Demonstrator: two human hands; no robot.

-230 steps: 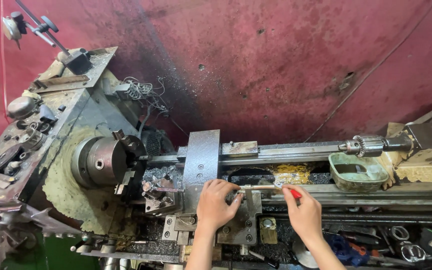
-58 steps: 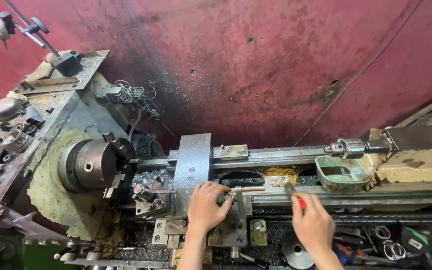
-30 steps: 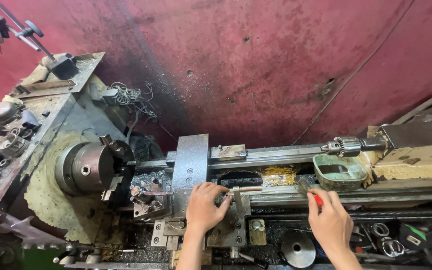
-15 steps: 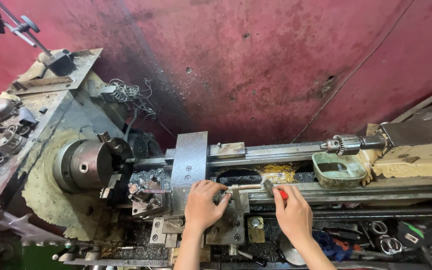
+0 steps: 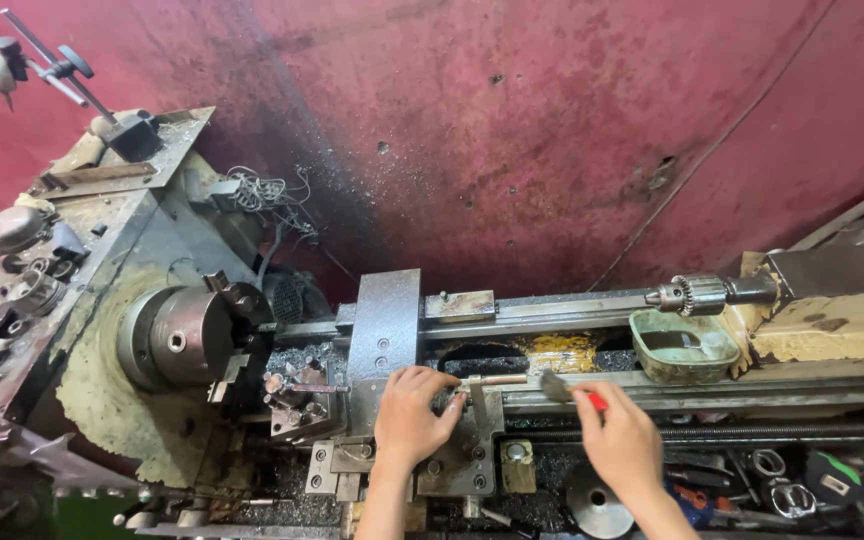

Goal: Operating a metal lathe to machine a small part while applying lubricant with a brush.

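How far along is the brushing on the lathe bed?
Done: nothing looks finished. In hand: right hand holds a red-handled brush on the bed rail; left hand rests on the carriage. Left: dark chips around the toolpost and below.

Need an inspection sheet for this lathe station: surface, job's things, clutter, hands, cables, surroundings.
Surface: grimy grey metal lathe bed, chips around the carriage.
Job's things: small red-handled brush on the bed way; grey steel carriage; round steel chuck, no workpiece seen in it.
Clutter: green oval metal tray on the bed; loose tools lower right.
Hands: left hand rests on the carriage; right hand grips the brush.
Cables: tangled wire swarf on the headstock; thin line down the wall.
Surroundings: stained dark red wall; silver drill chuck on the tailstock.
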